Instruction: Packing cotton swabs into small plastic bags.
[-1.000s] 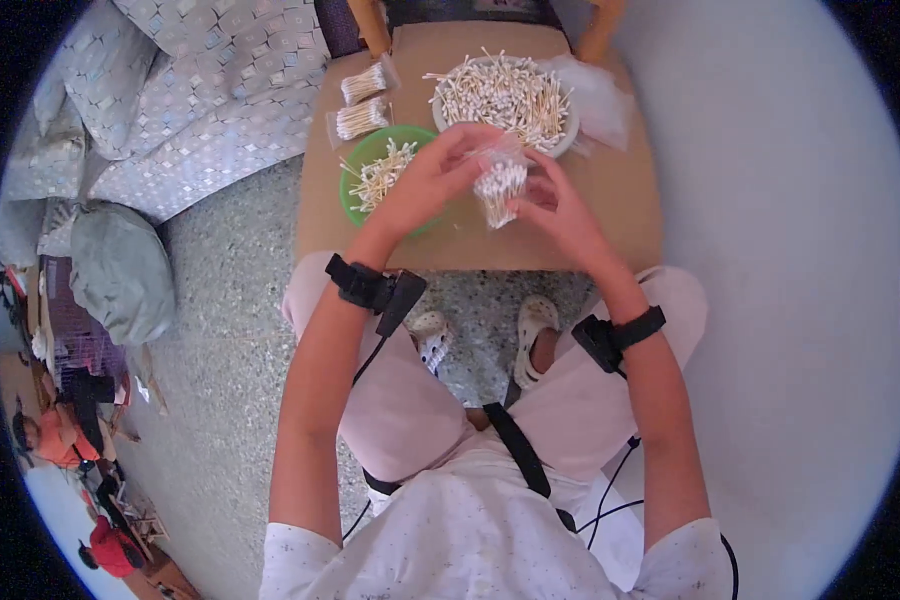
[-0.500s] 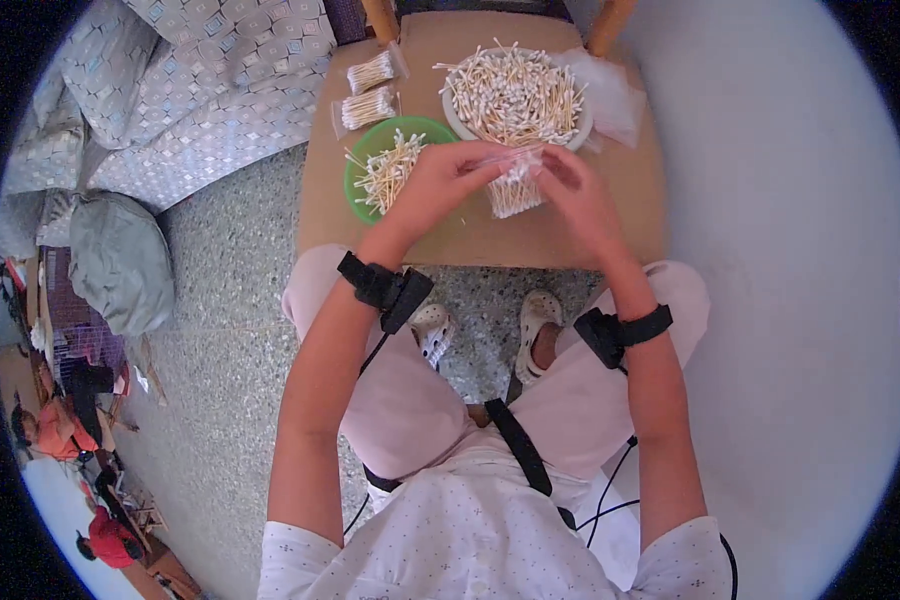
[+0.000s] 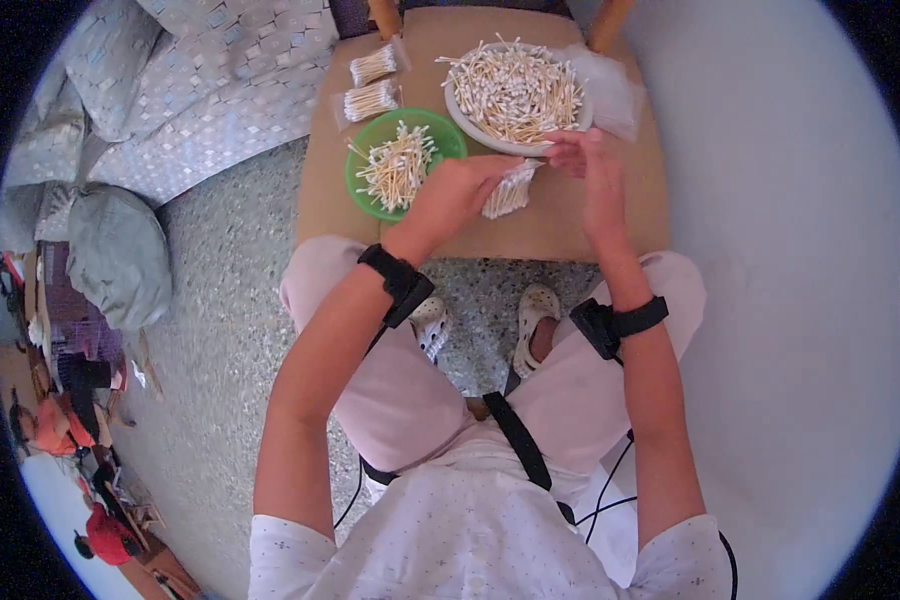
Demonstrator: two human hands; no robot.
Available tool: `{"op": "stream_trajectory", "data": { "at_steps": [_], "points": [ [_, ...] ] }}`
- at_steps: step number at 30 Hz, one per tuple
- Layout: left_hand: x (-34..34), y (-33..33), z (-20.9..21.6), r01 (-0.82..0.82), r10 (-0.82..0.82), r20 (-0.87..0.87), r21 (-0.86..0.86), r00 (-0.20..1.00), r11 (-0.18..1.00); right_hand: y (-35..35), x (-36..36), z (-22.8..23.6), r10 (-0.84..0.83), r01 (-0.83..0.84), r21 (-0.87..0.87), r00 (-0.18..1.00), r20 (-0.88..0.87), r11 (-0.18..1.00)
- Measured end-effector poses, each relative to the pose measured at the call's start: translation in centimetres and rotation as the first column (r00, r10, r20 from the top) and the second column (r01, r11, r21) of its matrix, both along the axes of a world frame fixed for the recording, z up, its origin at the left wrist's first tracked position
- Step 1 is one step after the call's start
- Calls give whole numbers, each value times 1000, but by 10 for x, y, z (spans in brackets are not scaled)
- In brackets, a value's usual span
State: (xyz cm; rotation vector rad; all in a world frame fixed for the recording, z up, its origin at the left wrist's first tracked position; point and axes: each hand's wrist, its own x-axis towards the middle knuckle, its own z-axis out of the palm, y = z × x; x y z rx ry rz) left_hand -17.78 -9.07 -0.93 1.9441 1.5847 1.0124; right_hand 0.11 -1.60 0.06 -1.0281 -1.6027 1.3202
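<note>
A small clear bag of cotton swabs [image 3: 509, 195] hangs from the pinched fingers of my left hand [image 3: 460, 192], just above the brown board. My right hand [image 3: 598, 180] is apart from the bag, on its right, with the fingers stretched out and nothing in them. Beyond my hands sits a white bowl [image 3: 457, 112] heaped with loose cotton swabs [image 3: 515, 92]. Close by my left hand is a green bowl [image 3: 355, 188] with more loose swabs [image 3: 395, 168]. Two filled swab bags, an upper one [image 3: 373, 66] and a lower one [image 3: 370, 101], lie at the far left.
Clear empty bags [image 3: 610, 92] lie right of the white bowl. The brown board [image 3: 570, 235] spans a seat in front of my knees. A pale wall [image 3: 780, 250] rises at the right. Left are a patterned cloth [image 3: 220, 110], a grey sack [image 3: 118, 258] and two people farther off.
My right hand has let go of the bag's top and moved right, its fingers now straightened. The left hand keeps its pinch on the bag.
</note>
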Motion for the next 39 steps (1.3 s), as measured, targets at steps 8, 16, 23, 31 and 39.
{"op": "stream_trajectory", "data": {
  "at_steps": [8,16,23,31,39],
  "points": [
    [3,-6,-8,14,-10,-104,38,995,999,-4,1,7,-69,53,119,989,132,991],
    [6,-4,-6,-4,7,-98,31,995,999,9,4,-20,-22,-5,115,972,232,993],
    [4,-5,4,-160,164,396,-44,904,986,-10,-1,-12,59,-182,293,922,383,938],
    [5,-1,26,-199,165,161,224,973,954,-11,-10,-13,122,-123,30,992,6,992],
    [-3,0,18,-143,174,323,-118,930,983,-6,-5,-13,242,-248,-66,967,-81,967]
  ]
}}
